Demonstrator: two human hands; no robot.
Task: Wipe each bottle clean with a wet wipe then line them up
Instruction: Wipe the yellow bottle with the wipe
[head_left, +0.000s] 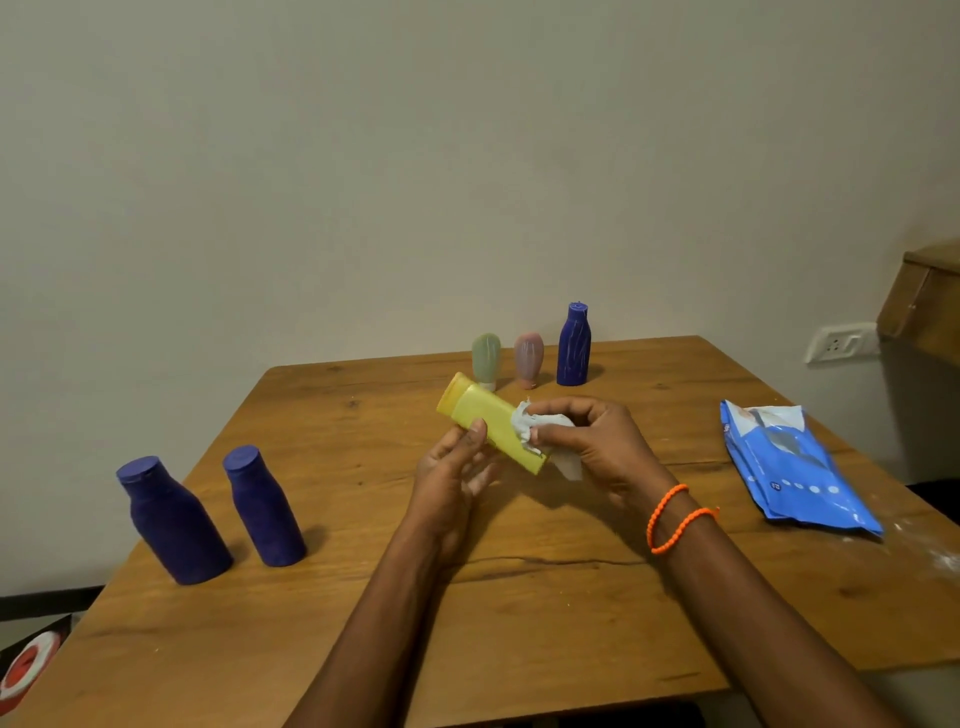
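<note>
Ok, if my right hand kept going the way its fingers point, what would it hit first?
The right hand points left with the wet wipe, so it would meet the yellow bottle at once; past that, probably the left hand, though depth is unclear.

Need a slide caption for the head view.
Left hand holds yellow bottle while right hand rubs it with wet wipe.

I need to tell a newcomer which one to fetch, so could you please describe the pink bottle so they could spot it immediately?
Look to the far edge of the wooden table, near the wall, where three small bottles stand in a row. The pink bottle is the middle one, between a green bottle and a taller blue bottle.
</note>
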